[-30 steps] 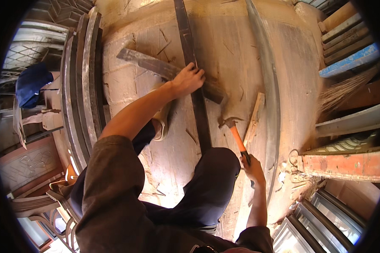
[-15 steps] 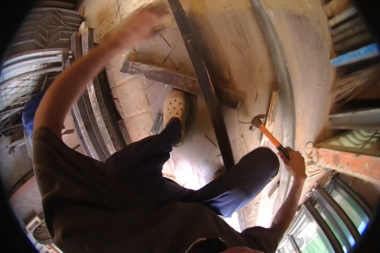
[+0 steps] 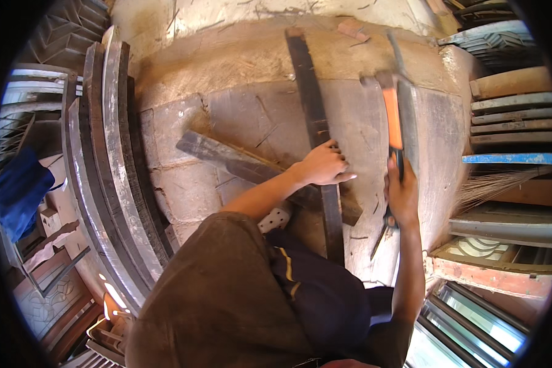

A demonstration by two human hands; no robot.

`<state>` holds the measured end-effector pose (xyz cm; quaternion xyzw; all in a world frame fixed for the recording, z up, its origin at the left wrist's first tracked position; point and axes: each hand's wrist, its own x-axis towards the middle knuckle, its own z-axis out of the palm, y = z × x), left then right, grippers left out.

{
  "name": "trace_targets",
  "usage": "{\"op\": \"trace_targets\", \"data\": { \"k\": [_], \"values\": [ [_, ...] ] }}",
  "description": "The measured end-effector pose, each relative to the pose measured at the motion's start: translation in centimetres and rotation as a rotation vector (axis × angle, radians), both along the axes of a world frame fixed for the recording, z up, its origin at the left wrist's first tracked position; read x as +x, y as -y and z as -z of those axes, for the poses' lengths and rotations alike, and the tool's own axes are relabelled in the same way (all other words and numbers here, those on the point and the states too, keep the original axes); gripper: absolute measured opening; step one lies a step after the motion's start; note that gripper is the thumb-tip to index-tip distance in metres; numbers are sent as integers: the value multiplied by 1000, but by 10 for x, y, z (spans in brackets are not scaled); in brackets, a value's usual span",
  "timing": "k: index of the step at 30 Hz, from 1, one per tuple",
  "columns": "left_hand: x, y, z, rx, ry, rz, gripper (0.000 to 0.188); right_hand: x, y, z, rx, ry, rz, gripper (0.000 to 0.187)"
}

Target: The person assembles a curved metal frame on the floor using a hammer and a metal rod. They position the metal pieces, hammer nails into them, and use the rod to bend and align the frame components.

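My left hand (image 3: 324,164) is wrapped over a long, narrow dark wooden beam (image 3: 313,110), its thumb toward the right side. The beam runs from far to near and lies across a second, shorter wooden beam (image 3: 221,154), which slants on the floor. To the right, my right hand (image 3: 402,193) grips a claw hammer (image 3: 392,119) by its orange and black handle. The slightly blurred hammer head points away from me, to the right of the long beam and apart from it. My left arm hides part of the shorter beam.
Long timbers (image 3: 113,122) are stacked on the left, near a blue cloth (image 3: 21,190). Frames and boards, one with a blue edge (image 3: 509,158), line the right side. A reddish broken piece (image 3: 354,29) and thin scraps lie on the worn floor (image 3: 239,113).
My left hand has come down from the far left onto the long beam. My right hand has moved farther forward, with the hammer now pointing away. The view has shifted.
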<state>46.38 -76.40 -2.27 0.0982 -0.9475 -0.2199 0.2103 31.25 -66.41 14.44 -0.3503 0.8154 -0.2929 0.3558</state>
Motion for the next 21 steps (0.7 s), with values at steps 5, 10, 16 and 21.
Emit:
{"op": "trace_targets", "data": {
  "k": [5, 10, 16, 21],
  "values": [
    [-4, -7, 3, 97, -51, -77, 43, 25, 111, 39, -113, -242, -200, 33],
    [3, -5, 8, 135, -78, -119, 39, 66, 180, 47, -155, -393, -208, 32],
    [-7, -6, 11, 142, -96, -116, 36, 70, 195, 58, -136, -524, -292, 32],
    [0, -8, 12, 165, -80, -132, 28, 70, 214, 4, -352, -678, -202, 33]
  ]
}}
